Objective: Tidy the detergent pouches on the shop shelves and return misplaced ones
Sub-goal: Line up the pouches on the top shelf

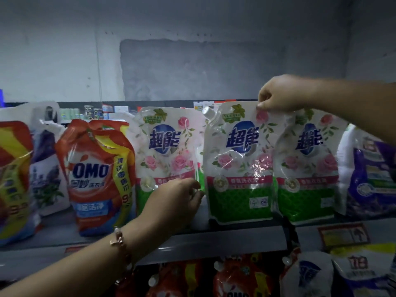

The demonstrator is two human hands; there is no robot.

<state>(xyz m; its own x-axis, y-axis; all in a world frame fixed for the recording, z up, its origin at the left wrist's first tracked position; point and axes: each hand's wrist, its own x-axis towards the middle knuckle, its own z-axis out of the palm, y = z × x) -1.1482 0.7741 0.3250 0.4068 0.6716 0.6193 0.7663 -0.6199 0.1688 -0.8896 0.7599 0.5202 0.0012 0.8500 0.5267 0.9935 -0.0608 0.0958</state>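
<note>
Middle rose pouch (237, 166), upright on shelf (214, 236): right hand (276, 94) pinches its top edge; left hand (177, 200), fingers loosely curled, touches neighbouring pouch (165, 146). Best: keep top pinched, square base flush with row.

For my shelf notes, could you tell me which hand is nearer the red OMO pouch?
Left. The left hand is just right of the red OMO pouch; the right hand pinches a floral pouch's top, farther right.

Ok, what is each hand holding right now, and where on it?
The right hand pinches the top edge of the middle rose pouch. The left hand rests at the lower right edge of the left rose pouch; whether it grips cannot be told.
</note>
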